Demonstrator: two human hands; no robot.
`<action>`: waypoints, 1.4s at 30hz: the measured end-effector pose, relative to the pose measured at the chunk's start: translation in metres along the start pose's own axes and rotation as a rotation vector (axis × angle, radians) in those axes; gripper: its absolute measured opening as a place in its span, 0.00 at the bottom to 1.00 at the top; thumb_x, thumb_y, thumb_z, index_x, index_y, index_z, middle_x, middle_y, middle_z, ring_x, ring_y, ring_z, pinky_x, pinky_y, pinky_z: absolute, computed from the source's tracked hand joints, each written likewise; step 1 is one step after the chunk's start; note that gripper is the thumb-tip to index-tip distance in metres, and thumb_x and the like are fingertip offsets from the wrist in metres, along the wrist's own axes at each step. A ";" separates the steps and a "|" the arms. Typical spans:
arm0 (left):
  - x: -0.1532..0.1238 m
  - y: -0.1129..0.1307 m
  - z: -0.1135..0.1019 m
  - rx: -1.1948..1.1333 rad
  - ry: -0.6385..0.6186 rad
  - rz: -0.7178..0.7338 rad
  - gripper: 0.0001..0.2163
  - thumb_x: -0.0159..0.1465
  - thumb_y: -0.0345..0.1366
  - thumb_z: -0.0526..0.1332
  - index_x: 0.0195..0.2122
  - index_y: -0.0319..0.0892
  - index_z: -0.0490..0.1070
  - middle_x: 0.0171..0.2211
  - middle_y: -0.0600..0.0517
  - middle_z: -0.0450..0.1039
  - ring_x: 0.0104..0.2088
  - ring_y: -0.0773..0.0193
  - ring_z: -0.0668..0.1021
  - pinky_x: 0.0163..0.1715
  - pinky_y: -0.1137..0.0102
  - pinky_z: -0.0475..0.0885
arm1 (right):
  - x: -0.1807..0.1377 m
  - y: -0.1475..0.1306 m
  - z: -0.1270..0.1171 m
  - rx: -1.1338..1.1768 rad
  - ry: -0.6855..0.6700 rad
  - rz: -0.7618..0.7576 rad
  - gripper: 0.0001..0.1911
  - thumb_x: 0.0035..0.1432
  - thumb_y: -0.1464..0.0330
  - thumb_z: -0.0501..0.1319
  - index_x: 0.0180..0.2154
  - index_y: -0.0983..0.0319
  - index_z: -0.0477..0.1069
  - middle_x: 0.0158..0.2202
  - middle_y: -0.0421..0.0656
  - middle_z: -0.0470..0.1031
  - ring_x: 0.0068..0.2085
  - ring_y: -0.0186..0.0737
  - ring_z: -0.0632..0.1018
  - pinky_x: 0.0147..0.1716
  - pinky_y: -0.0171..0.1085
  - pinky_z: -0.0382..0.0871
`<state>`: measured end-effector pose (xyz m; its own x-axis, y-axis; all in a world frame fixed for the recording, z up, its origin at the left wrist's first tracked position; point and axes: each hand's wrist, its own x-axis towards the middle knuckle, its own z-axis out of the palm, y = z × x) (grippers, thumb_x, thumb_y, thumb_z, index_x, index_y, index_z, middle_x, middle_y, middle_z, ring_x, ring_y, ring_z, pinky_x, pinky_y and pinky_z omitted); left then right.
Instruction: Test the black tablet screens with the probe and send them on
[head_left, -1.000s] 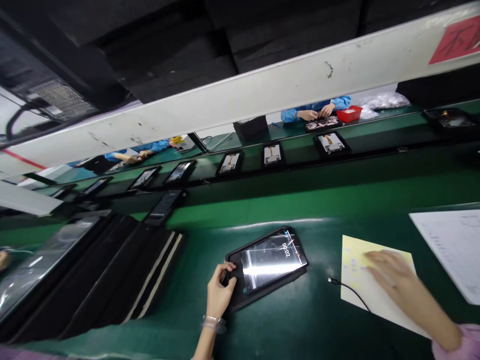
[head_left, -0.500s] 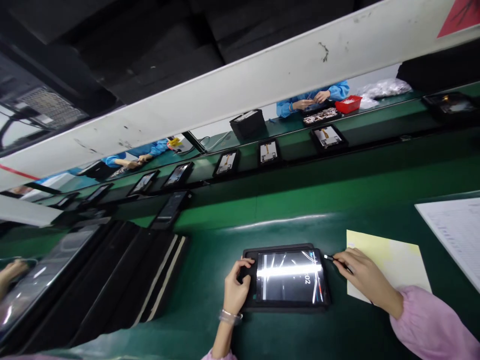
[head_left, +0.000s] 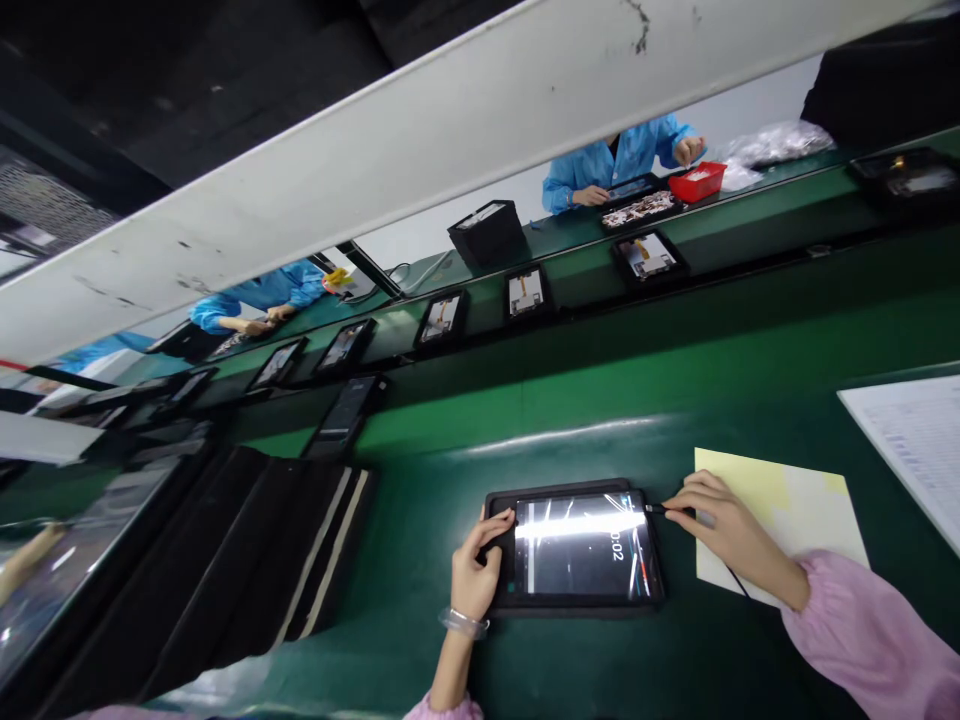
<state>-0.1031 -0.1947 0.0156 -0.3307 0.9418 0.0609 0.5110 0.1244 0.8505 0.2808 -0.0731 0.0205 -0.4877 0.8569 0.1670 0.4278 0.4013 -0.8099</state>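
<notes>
A tablet (head_left: pixel 577 560) with its screen lit lies in a black tray (head_left: pixel 555 612) on the green bench in front of me. My left hand (head_left: pixel 476 570) grips its left end, fingers and thumb bent over the dark border. At the opposite end, my right hand (head_left: pixel 716 515) pinches a cable plug (head_left: pixel 655 509) whose tip meets the tablet's upper right edge. From under that hand a thin black cable (head_left: pixel 737 580) runs down. Whether the plug is fully seated I cannot tell. Beneath my right hand is a yellow paper sheet (head_left: pixel 795 510).
Black padded trays (head_left: pixel 225 570) stand at left. A printed sheet (head_left: pixel 911 440) lies at right. Beyond, a line carries several opened tablets (head_left: pixel 525 292). Co-workers in blue sleeves (head_left: pixel 570 180) work behind it, near a red bin (head_left: pixel 699 182). A white beam (head_left: pixel 375 150) crosses above.
My right hand has brought the cable plug left to the tablet's edge. My left hand stays on the tablet. Across the line, a co-worker's hand has moved over the red bin.
</notes>
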 end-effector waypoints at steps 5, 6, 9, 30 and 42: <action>0.001 0.001 0.000 -0.014 0.003 -0.009 0.14 0.53 0.28 0.55 0.37 0.43 0.76 0.46 0.46 0.82 0.53 0.52 0.80 0.66 0.48 0.63 | 0.003 0.004 -0.004 -0.024 -0.031 -0.011 0.14 0.69 0.55 0.59 0.39 0.54 0.80 0.40 0.46 0.77 0.46 0.50 0.74 0.46 0.50 0.73; 0.001 0.001 0.000 -0.017 0.003 -0.010 0.14 0.53 0.28 0.55 0.37 0.43 0.76 0.46 0.46 0.82 0.53 0.51 0.80 0.66 0.48 0.63 | 0.003 0.005 -0.004 -0.025 -0.038 -0.007 0.14 0.68 0.54 0.59 0.39 0.53 0.80 0.40 0.46 0.76 0.46 0.50 0.74 0.46 0.50 0.73; 0.001 -0.001 0.000 -0.026 0.004 -0.012 0.14 0.52 0.28 0.54 0.37 0.43 0.76 0.45 0.46 0.82 0.53 0.51 0.80 0.65 0.48 0.63 | 0.004 0.004 -0.005 -0.022 -0.044 0.006 0.14 0.68 0.54 0.60 0.38 0.53 0.80 0.39 0.46 0.76 0.46 0.50 0.74 0.45 0.50 0.72; 0.005 0.000 0.000 0.020 0.005 0.027 0.15 0.51 0.28 0.53 0.37 0.41 0.75 0.44 0.44 0.81 0.50 0.54 0.81 0.55 0.58 0.75 | 0.003 0.000 0.014 -0.055 0.054 -0.182 0.13 0.74 0.63 0.53 0.41 0.58 0.75 0.39 0.46 0.76 0.46 0.49 0.74 0.47 0.50 0.66; -0.021 0.112 0.075 0.441 -0.416 0.798 0.19 0.65 0.25 0.53 0.57 0.41 0.66 0.59 0.44 0.73 0.65 0.57 0.68 0.69 0.48 0.56 | 0.004 -0.001 -0.002 -0.109 0.174 -0.082 0.19 0.74 0.59 0.52 0.63 0.51 0.62 0.54 0.44 0.73 0.60 0.51 0.66 0.58 0.54 0.61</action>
<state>0.0202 -0.1777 0.0702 0.4981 0.8239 0.2703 0.7385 -0.5665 0.3656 0.2803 -0.0698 0.0228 -0.3896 0.8590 0.3320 0.4768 0.4966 -0.7253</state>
